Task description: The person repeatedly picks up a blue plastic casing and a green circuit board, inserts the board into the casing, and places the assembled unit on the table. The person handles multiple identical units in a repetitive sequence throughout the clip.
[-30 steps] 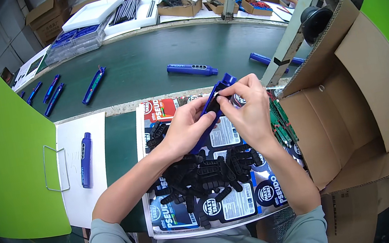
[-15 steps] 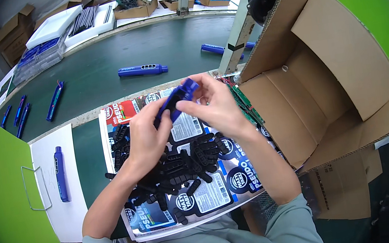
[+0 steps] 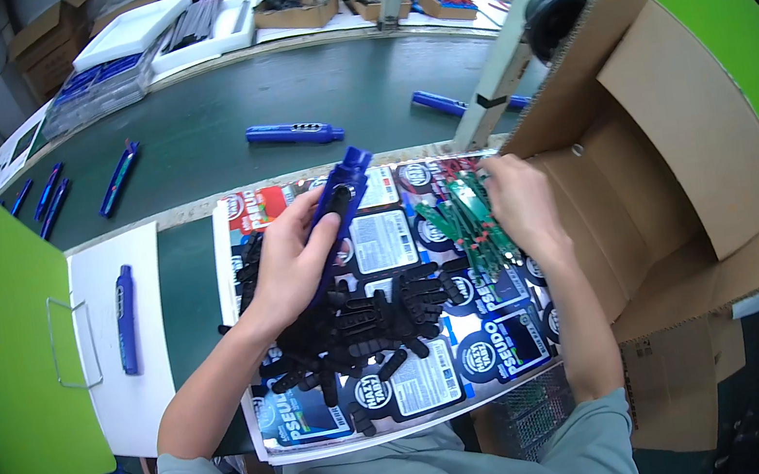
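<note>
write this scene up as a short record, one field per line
left hand: holding a blue casing
right hand: at the green circuit boards; grip unclear
centre: black pieces heaped on a printed sheet
left side: another blue casing on white paper
right side: open cardboard box
far side: more blue casings on a green surface

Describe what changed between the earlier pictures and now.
The right hand let go of the blue tube and moved right, to the green strips. The left hand still holds the tube. The black pile and the box stayed put.
</note>
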The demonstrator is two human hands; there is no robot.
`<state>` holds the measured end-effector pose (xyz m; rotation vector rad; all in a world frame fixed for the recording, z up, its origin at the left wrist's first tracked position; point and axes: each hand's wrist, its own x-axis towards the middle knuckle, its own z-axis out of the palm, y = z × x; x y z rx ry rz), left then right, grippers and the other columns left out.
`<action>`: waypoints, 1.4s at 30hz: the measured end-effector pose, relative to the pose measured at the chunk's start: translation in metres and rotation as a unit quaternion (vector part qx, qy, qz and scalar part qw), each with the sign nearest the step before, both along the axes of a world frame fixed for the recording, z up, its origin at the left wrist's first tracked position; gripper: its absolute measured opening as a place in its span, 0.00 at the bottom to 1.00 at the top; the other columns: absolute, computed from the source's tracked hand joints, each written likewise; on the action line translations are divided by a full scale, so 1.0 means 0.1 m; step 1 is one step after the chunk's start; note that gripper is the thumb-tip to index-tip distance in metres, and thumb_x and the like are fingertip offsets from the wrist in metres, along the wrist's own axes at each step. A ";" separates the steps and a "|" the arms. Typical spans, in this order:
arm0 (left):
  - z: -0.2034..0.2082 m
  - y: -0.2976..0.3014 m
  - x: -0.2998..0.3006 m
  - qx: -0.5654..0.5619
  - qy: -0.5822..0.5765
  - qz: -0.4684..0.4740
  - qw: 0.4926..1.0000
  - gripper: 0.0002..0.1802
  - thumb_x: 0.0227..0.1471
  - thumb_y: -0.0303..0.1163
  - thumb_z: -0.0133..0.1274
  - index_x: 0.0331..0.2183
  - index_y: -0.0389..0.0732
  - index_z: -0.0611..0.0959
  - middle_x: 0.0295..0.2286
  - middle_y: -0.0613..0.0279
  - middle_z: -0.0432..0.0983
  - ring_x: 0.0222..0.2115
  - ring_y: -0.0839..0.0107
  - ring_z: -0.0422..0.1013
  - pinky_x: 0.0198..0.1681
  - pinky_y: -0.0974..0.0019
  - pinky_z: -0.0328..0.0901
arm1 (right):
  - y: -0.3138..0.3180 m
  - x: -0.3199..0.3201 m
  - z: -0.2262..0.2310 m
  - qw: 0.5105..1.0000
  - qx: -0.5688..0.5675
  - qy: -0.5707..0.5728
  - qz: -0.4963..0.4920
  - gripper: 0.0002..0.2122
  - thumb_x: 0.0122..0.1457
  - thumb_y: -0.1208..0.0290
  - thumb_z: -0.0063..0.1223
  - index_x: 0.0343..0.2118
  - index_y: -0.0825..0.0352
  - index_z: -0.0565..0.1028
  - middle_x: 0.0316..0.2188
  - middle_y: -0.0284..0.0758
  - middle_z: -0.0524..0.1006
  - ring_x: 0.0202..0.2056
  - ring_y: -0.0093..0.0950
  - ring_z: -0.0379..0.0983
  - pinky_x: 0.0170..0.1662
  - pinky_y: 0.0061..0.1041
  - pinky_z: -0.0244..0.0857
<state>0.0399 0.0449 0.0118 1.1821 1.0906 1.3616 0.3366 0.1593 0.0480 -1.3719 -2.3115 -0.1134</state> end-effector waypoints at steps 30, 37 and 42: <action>0.17 -0.15 0.11 0.035 -0.148 -0.026 0.988 0.24 0.68 0.31 0.44 0.62 0.37 0.68 0.48 0.59 0.75 0.44 0.75 0.74 0.49 0.68 0.69 | -0.91 -1.21 0.36 0.805 -0.245 0.474 0.260 0.10 0.62 0.84 0.55 0.47 0.78 0.75 0.35 0.37 0.80 0.34 0.22 0.80 0.37 0.20 0.75; 0.13 -0.16 0.18 0.017 -0.162 -0.039 0.986 0.23 0.68 0.31 0.44 0.62 0.37 0.69 0.48 0.59 0.75 0.46 0.76 0.73 0.51 0.67 0.68 | -0.84 -1.19 0.33 0.877 -0.164 0.387 0.234 0.11 0.57 0.82 0.61 0.44 0.74 0.78 0.33 0.37 0.79 0.31 0.23 0.78 0.34 0.22 0.72; 0.14 -0.18 0.23 0.018 -0.210 -0.032 0.977 0.23 0.68 0.32 0.43 0.61 0.35 0.69 0.45 0.60 0.76 0.43 0.77 0.73 0.49 0.69 0.68 | -0.85 -1.22 0.27 0.937 0.035 0.282 0.204 0.13 0.53 0.79 0.65 0.43 0.68 0.80 0.33 0.37 0.72 0.31 0.27 0.71 0.34 0.28 0.67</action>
